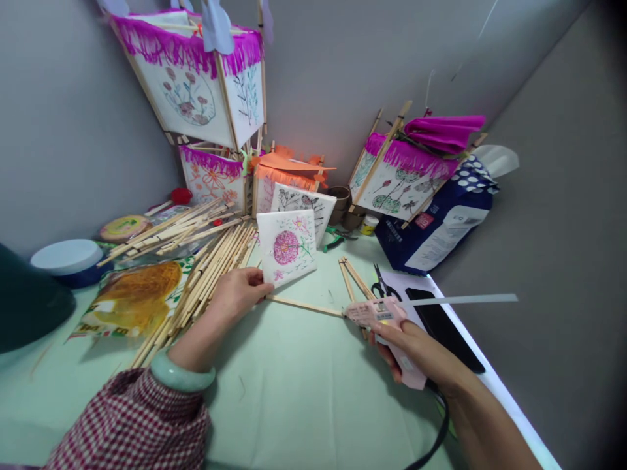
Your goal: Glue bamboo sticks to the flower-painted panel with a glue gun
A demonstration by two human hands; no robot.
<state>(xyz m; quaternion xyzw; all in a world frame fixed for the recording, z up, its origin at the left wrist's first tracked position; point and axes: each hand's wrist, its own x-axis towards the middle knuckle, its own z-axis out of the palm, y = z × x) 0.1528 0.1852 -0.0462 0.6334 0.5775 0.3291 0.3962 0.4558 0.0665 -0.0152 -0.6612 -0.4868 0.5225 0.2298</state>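
Observation:
My left hand (235,290) pinches the left end of a thin bamboo stick (304,304), which runs to the right just above the green cloth. A pale pink hot glue gun (386,323) is gripped in my right hand (406,349), with a long clear glue stick (465,299) poking out of its back. The gun's nozzle is at the right end of the bamboo stick; whether they touch I cannot tell. Right behind my left fingertips stands a white panel (287,248) with a drawn pink flower. Two joined sticks (357,277) lie behind the glue gun, partly hidden by it.
Piles of bamboo sticks (210,267) and an orange-brown packet (137,297) lie at left. Paper lanterns (196,98) stand along the back. Scissors (385,284), a dark phone (443,329) and a blue bag (431,228) are at right. A black cord (441,424) trails from the gun.

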